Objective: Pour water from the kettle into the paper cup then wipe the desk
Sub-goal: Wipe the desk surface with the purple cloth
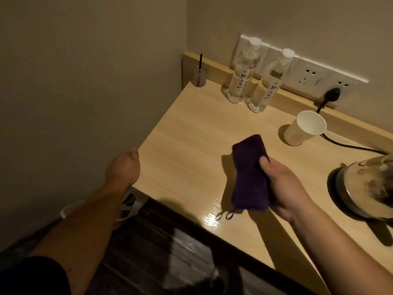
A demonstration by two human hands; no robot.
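Observation:
A folded purple cloth (248, 173) is pressed flat on the light wooden desk (191, 145), and my right hand (285, 188) grips its right side with the thumb on top. A white paper cup (304, 128) stands upright behind the cloth, near the back ledge. The metal kettle (370, 188) sits on its base at the right edge of the view, partly cut off. My left hand (124, 167) hangs just off the desk's left corner; its fingers are hidden, only the wrist and thumb side show.
Two clear water bottles (242, 73) (270, 81) stand at the back by the wall sockets (308, 77). A small reed diffuser (199, 76) sits in the back left corner. A black power cord (348, 145) runs from a plug to the kettle base.

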